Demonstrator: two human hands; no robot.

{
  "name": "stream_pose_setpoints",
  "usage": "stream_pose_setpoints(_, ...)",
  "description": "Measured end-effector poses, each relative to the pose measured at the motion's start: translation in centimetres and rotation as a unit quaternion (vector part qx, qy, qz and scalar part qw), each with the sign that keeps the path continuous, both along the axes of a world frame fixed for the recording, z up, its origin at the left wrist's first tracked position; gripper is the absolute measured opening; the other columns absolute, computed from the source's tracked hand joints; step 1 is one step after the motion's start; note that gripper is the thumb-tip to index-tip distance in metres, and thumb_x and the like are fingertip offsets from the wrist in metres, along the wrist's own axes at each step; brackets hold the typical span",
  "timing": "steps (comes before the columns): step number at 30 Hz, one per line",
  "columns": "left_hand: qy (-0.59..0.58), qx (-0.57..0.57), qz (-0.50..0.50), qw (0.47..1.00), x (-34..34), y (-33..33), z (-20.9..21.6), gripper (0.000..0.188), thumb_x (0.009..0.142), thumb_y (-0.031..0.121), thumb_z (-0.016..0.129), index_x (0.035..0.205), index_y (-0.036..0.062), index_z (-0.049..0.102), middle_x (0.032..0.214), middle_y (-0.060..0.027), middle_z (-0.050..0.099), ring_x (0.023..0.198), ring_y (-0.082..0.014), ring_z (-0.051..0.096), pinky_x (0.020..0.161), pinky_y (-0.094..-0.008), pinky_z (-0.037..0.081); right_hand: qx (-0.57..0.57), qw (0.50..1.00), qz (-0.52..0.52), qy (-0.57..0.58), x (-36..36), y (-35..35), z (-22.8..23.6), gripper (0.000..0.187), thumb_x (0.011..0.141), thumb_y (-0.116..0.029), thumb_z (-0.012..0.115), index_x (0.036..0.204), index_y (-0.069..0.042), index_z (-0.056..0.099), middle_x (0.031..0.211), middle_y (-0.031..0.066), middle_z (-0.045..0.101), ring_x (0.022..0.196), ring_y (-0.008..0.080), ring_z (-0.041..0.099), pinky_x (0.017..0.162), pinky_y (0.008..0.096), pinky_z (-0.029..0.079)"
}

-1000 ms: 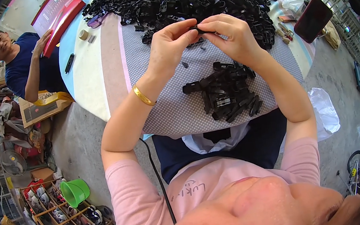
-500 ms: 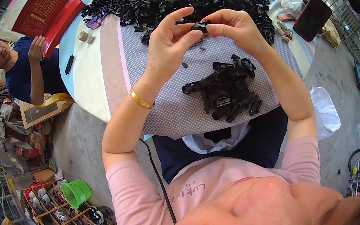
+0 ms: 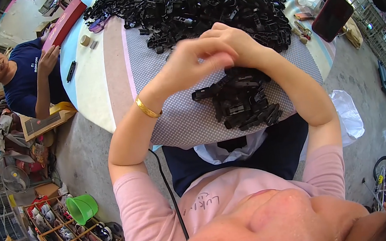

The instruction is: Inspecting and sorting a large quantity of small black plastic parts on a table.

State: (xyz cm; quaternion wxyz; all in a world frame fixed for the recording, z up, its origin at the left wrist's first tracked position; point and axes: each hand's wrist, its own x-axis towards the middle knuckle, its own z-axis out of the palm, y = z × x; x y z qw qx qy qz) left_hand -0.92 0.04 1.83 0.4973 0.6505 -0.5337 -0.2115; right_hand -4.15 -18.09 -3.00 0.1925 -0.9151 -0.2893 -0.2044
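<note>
Over the near side of the big pile, my left hand point(image 3: 197, 57) is blurred, its thumb and fingers curved toward my right hand. My right hand point(image 3: 234, 45) is bent just behind it, and the left fingers partly cover its fingertips. Whether either hand holds a part cannot be made out. Below them, a small heap of black plastic clip-like parts point(image 3: 241, 100) lies on the dotted cloth near the table's front edge. Beyond my hands spreads a large pile of similar black parts point(image 3: 198, 4). A gold bangle point(image 3: 147, 107) circles my left wrist.
A phone point(image 3: 333, 16) stands at the table's right. On the left lie a tape roll point(image 3: 85, 40) and a single black part point(image 3: 71, 71). A person point(image 3: 29, 78) there handles a red box point(image 3: 64, 23). A white bag point(image 3: 348, 118) is low at right.
My hands have left their fingertip hold on a small dark part and come together lower, the left crossing before the right. The other person's red box has been closed and tilted.
</note>
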Motion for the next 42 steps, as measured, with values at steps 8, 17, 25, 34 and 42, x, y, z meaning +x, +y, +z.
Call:
stream_pose_setpoints(8,-0.28,-0.019,0.217,0.935,3.4,-2.1,-3.6,0.033,0.078,-0.001,0.059,0.109,0.0092,0.061,0.091,-0.0112,0.055,0.079,-0.0238,0.058,0.072,-0.0284,0.049,0.264,0.959,-0.068,0.081,-1.3,-3.0,3.8,0.026,0.077,-0.006,0.061,0.103,-0.004,0.063,0.088,0.0077,0.064,0.077,0.0121,0.06,0.07,0.0239,0.048)
stream_pose_setpoints(17,-0.445,-0.001,0.227,0.866,3.8,-2.8,-5.0,0.017,0.07,0.004,0.065,0.087,0.0066,0.062,0.088,-0.0082,0.053,0.088,-0.0259,0.054,0.07,-0.0335,0.049,0.335,0.932,-0.024,0.139,-0.6,-2.1,2.4,0.028,0.081,-0.003,0.058,0.109,-0.004,0.061,0.091,0.0048,0.064,0.08,0.0099,0.06,0.072,0.023,0.049)
stream_pose_setpoints(25,0.184,-0.089,0.241,0.949,3.7,-2.0,-3.3,0.017,0.086,0.002,0.056,0.1,-0.0056,0.051,0.09,-0.012,0.062,0.08,-0.0187,0.064,0.076,-0.0284,0.055,0.436,0.87,-0.036,0.225,-0.9,-0.9,2.7,0.025,0.087,-0.01,0.057,0.11,-0.004,0.061,0.082,0.0034,0.064,0.069,0.0077,0.059,0.062,0.0209,0.05)
stream_pose_setpoints(34,0.068,-0.091,0.233,0.966,2.3,-1.7,-2.4,0.03,0.079,-0.004,0.059,0.109,-0.0022,0.053,0.085,-0.0111,0.065,0.076,-0.016,0.065,0.071,-0.0261,0.055,0.424,0.892,-0.041,0.151,-0.9,-0.2,1.7,0.022,0.086,-0.013,0.06,0.105,-0.002,0.063,0.078,0.0033,0.064,0.062,0.0068,0.057,0.057,0.019,0.047)
stream_pose_setpoints(42,-0.105,-0.065,0.314,0.941,1.0,-2.0,-2.2,0.03,0.077,-0.001,0.063,0.107,-0.0003,0.059,0.082,-0.0087,0.067,0.074,-0.0134,0.065,0.069,-0.0227,0.053,0.385,0.919,-0.064,0.053,-1.4,0.6,2.1,0.019,0.081,-0.013,0.065,0.096,-0.002,0.066,0.078,0.0072,0.066,0.063,0.009,0.059,0.056,0.0204,0.047)
